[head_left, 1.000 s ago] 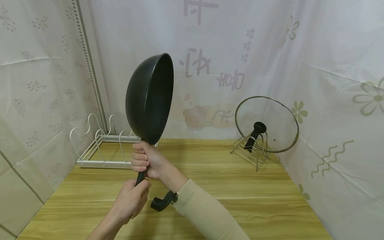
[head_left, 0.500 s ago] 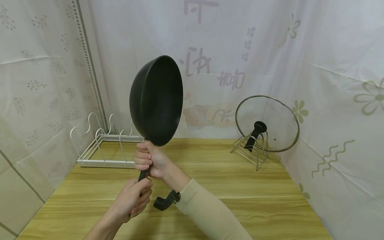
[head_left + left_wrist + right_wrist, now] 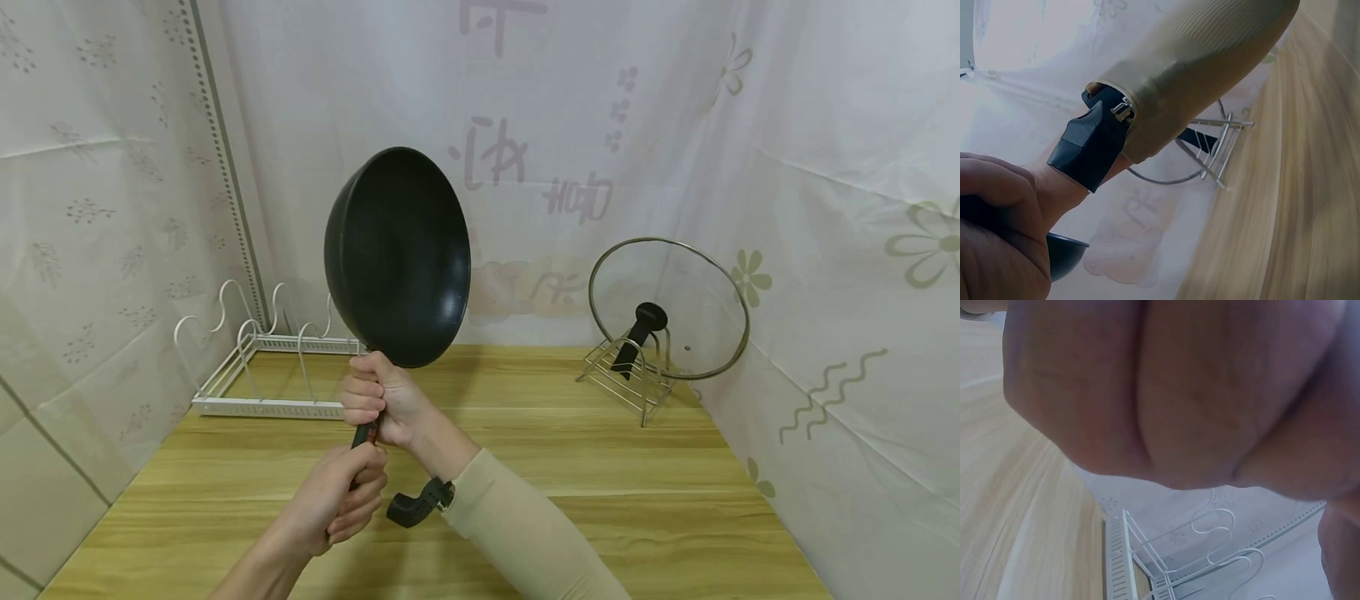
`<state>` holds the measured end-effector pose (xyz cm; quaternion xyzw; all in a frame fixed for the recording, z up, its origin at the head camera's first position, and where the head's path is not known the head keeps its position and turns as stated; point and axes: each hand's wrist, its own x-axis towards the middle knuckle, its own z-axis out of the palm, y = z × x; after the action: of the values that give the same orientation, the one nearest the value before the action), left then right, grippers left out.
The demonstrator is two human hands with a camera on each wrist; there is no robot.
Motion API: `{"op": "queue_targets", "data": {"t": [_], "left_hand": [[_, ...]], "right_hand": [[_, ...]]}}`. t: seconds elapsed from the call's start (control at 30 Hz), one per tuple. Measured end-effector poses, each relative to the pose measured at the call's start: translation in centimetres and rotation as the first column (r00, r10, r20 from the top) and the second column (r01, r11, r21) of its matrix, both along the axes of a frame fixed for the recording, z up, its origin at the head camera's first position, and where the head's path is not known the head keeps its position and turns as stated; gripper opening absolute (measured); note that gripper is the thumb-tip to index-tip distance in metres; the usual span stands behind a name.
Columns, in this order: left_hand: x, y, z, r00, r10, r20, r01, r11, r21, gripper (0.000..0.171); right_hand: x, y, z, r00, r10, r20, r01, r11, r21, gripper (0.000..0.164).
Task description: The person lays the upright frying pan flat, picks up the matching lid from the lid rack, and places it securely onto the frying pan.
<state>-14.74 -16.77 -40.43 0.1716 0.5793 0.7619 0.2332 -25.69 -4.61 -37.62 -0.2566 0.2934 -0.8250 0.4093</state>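
Note:
A black wok is held up above the table, its bowl upright with the hollow inside turned toward the right and partly toward me. My right hand grips the black handle just under the bowl. Lower on the same handle, my left hand wraps its fingers round the end part. A short stretch of handle shows between the two hands. In the left wrist view the wok's rim peeks out beyond the hand. Curled fingers fill the upper part of the right wrist view.
At the back left stands a white rack with curved wire dividers, partly behind the right hand. A glass lid with a black knob leans in a small wire stand at back right. Printed curtains enclose the wooden table.
The wok has turned about its handle, so more of its inside now faces me. Both hands have shifted slightly to the right and keep their grip.

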Motion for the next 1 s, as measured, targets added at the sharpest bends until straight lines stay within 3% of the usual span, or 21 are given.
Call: {"op": "queue_targets", "data": {"t": [0.3, 0.6, 1.0], "left_hand": [[-0.3, 0.0, -0.1, 0.997, -0.068, 0.039, 0.065, 0.996, 0.062, 0.049], [-0.7, 0.0, -0.3, 0.981, -0.188, 0.051, 0.177, 0.97, 0.166, 0.047], [-1.2, 0.1, -0.8, 0.916, -0.389, 0.099, 0.318, 0.854, 0.411, 0.04]], "right_hand": [[0.0, 0.3, -0.3, 1.0, -0.021, 0.019, 0.021, 1.0, -0.01, 0.06], [0.1, 0.6, -0.6, 0.999, -0.034, 0.04, 0.036, 0.999, -0.036, 0.058], [0.1, 1.0, -1.0, 0.995, -0.044, 0.091, 0.049, 0.997, -0.053, 0.061]]}}
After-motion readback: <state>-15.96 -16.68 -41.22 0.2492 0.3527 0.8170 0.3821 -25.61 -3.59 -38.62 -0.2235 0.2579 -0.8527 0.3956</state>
